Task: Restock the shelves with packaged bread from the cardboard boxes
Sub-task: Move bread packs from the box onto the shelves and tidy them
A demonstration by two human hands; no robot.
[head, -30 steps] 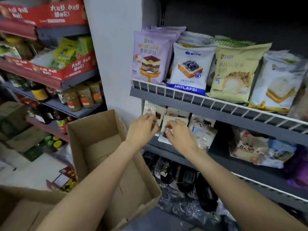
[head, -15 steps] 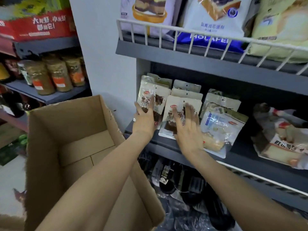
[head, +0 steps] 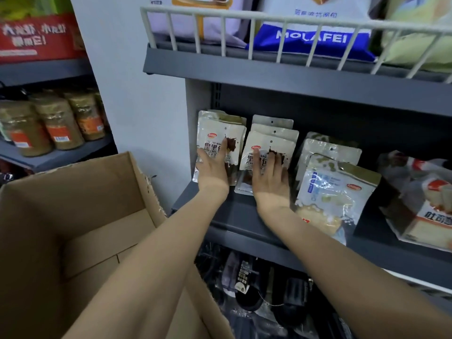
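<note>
While the jars [head: 58,123] sit on a grey shelf far left and the open cardboard box [head: 73,216] stands lower left, both hands lie flat with straight fingers on bread packs on the grey middle shelf [head: 244,216]: left hand [head: 212,171] on the left stack [head: 220,140], right hand [head: 269,178] on the next stack [head: 269,148], with clear packs [head: 335,192] just right.
</note>
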